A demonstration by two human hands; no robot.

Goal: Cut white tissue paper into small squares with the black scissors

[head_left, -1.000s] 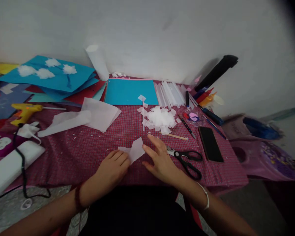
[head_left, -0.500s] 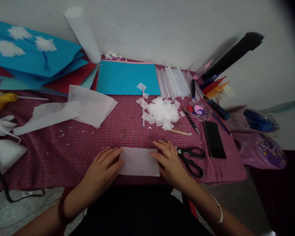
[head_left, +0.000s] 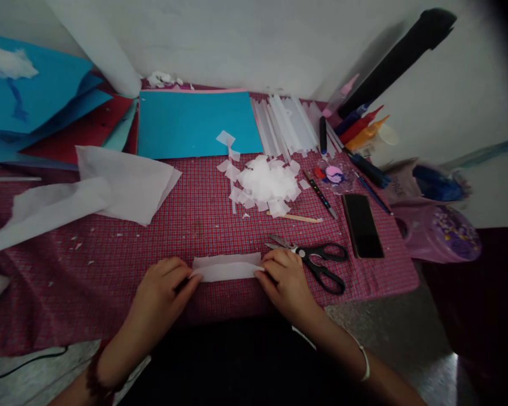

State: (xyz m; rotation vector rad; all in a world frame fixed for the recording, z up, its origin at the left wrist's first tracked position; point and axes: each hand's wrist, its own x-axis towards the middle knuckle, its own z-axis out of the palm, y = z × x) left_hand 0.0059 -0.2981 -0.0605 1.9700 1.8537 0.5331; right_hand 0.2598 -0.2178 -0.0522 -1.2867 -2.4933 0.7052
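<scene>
Scissors (head_left: 306, 256) block way beside right hand (head_left: 287, 276); free passage over tablecloth (head_left: 97, 296) left of left hand (head_left: 160, 287).

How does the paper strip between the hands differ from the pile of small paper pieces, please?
The paper strip is one long piece, folded along its length; the pile is many small, loose pieces.
The left hand and right hand pinch the paper strip's ends; neither touches the pile.
Both are whitish.

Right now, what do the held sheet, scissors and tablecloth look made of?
Folded sheet: likely thin tissue-type paper, matte, whiter where doubled. Scissors: likely metal blades, dull grey; smooth black handles, probably plastic. Tablecloth: checked, likely fabric, matte, soft folds showing.
</scene>
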